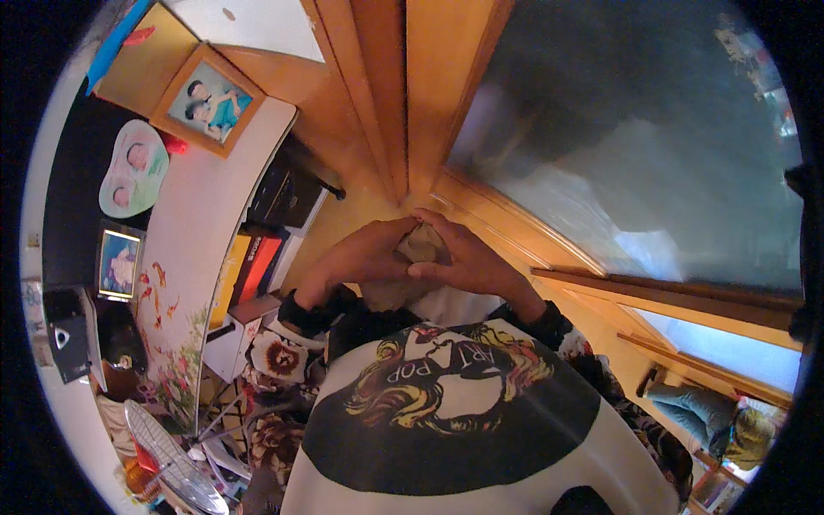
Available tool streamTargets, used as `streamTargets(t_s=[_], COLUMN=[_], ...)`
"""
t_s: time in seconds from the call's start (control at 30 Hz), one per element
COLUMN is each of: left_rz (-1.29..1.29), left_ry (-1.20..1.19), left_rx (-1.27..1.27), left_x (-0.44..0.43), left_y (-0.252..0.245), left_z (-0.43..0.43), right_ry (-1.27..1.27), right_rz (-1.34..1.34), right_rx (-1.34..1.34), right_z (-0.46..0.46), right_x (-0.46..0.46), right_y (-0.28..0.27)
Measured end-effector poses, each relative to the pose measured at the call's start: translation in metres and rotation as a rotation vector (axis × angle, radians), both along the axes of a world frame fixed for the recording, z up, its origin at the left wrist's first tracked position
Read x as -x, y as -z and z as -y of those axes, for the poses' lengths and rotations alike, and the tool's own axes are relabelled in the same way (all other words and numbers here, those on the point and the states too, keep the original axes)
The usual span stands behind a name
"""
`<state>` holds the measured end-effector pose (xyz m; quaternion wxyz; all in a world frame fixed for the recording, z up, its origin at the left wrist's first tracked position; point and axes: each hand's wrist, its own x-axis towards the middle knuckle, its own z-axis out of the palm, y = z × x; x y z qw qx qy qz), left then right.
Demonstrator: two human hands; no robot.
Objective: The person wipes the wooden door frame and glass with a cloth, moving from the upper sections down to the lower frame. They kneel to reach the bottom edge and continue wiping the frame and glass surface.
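Note:
Both my hands meet in front of my body, at the middle of the view. My left hand (373,251) is curved around the left side of a crumpled greyish-brown cloth-like item (421,244). On the other side, my right hand (467,254) is wrapped around it, its fingers touching those of the left at the top. The material shows between the fingers, and more of it seems to hang below them. What the palms cover is hidden. A printed white and black shirt (450,412) covers my torso just below the hands.
A shelf top (187,199) at the left carries framed photos (209,109). Colourful binders (251,270) stand beneath it. An electric fan (174,457) is at the lower left. A wood-framed glass panel (611,148) rises at the upper right. Another person's legs (692,412) show at the lower right.

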<state>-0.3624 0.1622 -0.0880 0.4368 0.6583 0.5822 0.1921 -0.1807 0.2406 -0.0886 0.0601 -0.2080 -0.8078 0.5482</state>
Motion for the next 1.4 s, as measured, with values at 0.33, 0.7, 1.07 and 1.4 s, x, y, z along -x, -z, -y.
streamTargets(t_s=[0.33,0.7,1.07,1.4], left_rz=[0.621,0.435,0.384,0.388], left_ry=[-0.382,-0.732,-1.172,-1.489], left_rx=[0.195,0.083,0.056,-0.054], left_x=[-0.033,-0.080,-0.042,-0.033], left_y=[-0.031,0.003,0.018,0.032], left_z=[0.027,0.062,0.188,0.270], right_ry=[-0.093,-0.083,0.264,0.153], right_rz=[0.026,0.085,-0.578,-0.240], right_rx=[0.634,0.845,-1.253,-1.833], right_z=[-0.021,-0.015,-0.125,-0.175], right_x=[-0.034,-0.060,-0.008,0.084], right_y=[0.003,0.040,-0.049,-0.011])
